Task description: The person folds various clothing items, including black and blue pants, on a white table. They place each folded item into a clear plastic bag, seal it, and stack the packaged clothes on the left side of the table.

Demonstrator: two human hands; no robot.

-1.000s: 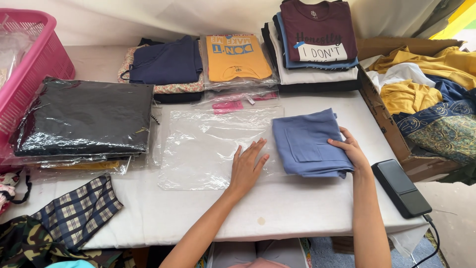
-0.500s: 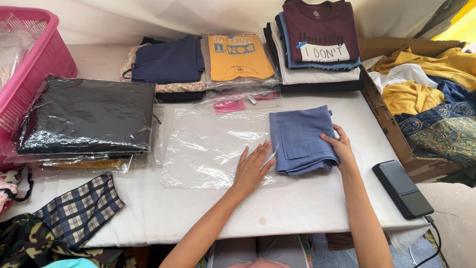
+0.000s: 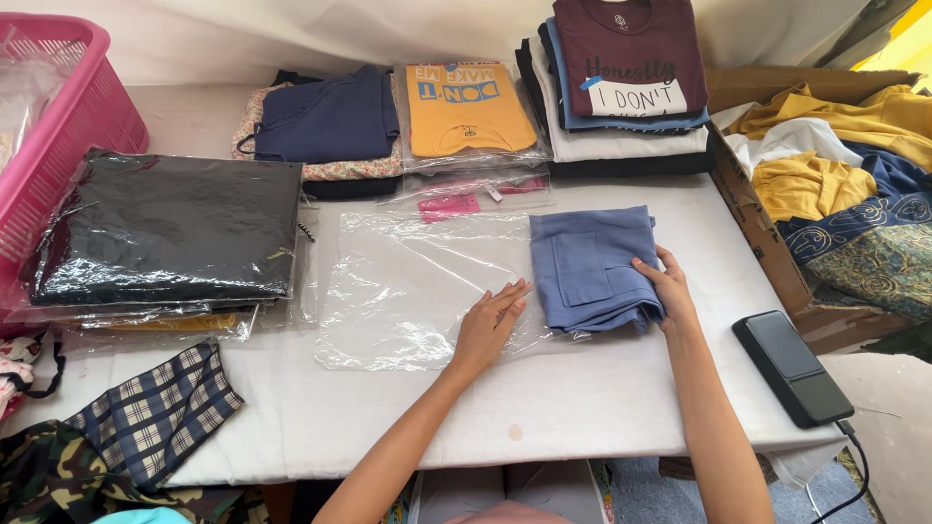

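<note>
At the far left a pink basket (image 3: 68, 126) with a slatted plastic wall is cut off by the edge. Just beside it lies a stack of black garments (image 3: 170, 228) sealed in glossy, wrinkled plastic; what lies under the top pack is hard to make out. Below that, a plaid cloth (image 3: 155, 412) and a camouflage cloth (image 3: 44, 475) hang off the front of the white table (image 3: 582, 408).

In the middle a clear plastic bag (image 3: 408, 286), flat, thin and shiny, lies spread on the table. The left hand (image 3: 488, 325) rests flat on its right part, fingers stretched out and together, gripping nothing. Behind the bag sit a folded navy garment (image 3: 325, 121) and a bagged orange shirt (image 3: 466, 107).

The folded blue garment (image 3: 592, 267), soft matte cloth in a rough rectangle with a patch pocket, lies at the bag's right edge, its left side overlapping the plastic. The right hand (image 3: 670, 291) presses on its lower right corner, fingers curled over the fold; whether it pinches the cloth cannot be told.

Further right stands a stack of folded shirts (image 3: 621, 87), a black rectangular device (image 3: 791, 367) with a cable, and a cardboard box (image 3: 757, 223) of loose yellow and blue clothes, partly out of frame.
</note>
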